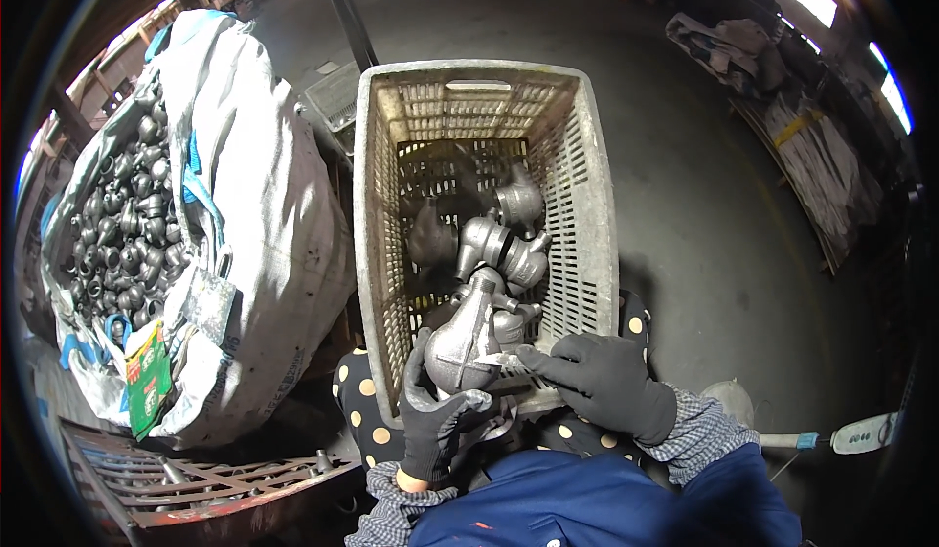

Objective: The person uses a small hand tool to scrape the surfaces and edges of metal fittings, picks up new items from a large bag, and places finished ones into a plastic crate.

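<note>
My left hand [437, 428], in a dark grey glove, is closed round a shiny grey bulb-shaped part [458, 347] with a narrow neck. The neck points up and away from me, over the near end of the crate. In my right hand [611, 383], also gloved, is a small knife; its thin pale blade [501, 360] touches or nearly touches the right side of the bulb. The handle is hidden by the fingers. Beneath, in the grey slatted plastic crate [601, 195], lie several similar dark bulb-shaped parts [486, 244], some touching one another.
On the left a large white woven sack [264, 224] stands open, full of smaller dark bulb-shaped pieces [132, 229]. A rusty metal-barred bin [225, 508] with more pieces is at the lower left. Sheeting [817, 160] lies at the right; a pale handle-like object [863, 436] sticks out at lower right.
</note>
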`<state>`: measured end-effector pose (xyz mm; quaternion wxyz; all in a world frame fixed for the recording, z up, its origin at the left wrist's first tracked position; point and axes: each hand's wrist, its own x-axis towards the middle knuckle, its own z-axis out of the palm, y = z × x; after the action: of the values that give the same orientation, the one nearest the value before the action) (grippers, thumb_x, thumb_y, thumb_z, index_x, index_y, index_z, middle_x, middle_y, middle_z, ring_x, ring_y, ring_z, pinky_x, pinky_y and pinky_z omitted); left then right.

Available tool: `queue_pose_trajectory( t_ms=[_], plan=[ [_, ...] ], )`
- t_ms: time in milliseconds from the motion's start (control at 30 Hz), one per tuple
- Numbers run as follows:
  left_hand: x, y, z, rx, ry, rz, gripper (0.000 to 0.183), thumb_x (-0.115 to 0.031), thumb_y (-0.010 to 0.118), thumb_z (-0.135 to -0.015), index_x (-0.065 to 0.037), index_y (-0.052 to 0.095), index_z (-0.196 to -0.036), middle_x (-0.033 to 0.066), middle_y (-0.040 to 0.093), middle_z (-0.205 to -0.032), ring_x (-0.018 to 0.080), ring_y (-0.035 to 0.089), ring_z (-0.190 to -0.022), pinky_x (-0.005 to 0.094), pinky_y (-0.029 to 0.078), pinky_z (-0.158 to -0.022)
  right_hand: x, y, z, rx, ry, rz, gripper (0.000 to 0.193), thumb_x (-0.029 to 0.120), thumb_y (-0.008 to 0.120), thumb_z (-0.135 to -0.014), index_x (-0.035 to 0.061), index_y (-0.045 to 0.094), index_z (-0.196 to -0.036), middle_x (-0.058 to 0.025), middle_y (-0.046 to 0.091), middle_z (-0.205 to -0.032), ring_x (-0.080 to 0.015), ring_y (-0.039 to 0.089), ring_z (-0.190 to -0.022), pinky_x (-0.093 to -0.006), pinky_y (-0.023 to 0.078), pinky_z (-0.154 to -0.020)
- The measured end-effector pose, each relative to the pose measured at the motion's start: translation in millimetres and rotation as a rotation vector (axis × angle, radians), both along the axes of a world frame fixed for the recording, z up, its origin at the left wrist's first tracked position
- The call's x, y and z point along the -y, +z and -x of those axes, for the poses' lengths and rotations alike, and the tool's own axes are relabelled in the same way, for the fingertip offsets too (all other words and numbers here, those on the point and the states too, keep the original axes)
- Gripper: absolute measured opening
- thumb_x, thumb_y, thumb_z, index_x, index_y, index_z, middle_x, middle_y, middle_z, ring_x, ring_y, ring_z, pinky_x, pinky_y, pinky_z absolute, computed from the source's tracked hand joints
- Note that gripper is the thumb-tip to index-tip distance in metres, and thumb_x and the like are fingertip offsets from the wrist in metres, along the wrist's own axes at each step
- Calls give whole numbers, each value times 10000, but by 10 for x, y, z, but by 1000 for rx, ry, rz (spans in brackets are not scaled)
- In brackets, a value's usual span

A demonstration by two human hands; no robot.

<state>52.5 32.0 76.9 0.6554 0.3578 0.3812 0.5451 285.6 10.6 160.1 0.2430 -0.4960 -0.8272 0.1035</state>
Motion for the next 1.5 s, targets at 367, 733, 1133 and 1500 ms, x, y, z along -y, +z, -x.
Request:
queue_pose_trajectory(
  t_ms=[367, 733, 1133, 1500],
  plan=[
    [2, 16, 13, -160, 27, -120, 1108, -162, 940, -552, 32, 313, -1445, 161, 384, -1470, 261, 458, -1303, 402, 438, -1067, -93, -96, -113, -553, 33, 580, 299, 71, 620, -857, 67, 688, -1148, -147, 713, -1033, -223, 699, -922, -324, 544, -806],
    [-9, -26, 23, -148, 31, -114, 1095, -180, 928, -585, 32, 295, -1453, 169, 385, -1464, 266, 473, -1290, 394, 488, -1020, -66, -1, -63, -106, -27, 102, 470, 57, 664, -742, 157, 684, -1201, -83, 655, -812, -220, 637, -696, -322, 516, -623],
    [-24, -14, 39, -190, 13, -128, 1016, -121, 893, -640, 40, 298, -1448, 168, 384, -1456, 271, 483, -1278, 387, 482, -1026, -49, 56, -66, -29, -4, -30, 518, 100, 681, -699, 192, 680, -1209, -24, 608, -821, -204, 611, -693, -327, 509, -601],
    [-32, -34, 52, -84, 26, -43, 988, -78, 887, -621, 36, 332, -1431, 173, 397, -1445, 271, 479, -1280, 395, 467, -1041, -42, -57, -31, -2, 22, -30, 428, 170, 658, -776, 206, 670, -1202, -8, 613, -826, -200, 601, -686, -335, 492, -601]
  ],
)
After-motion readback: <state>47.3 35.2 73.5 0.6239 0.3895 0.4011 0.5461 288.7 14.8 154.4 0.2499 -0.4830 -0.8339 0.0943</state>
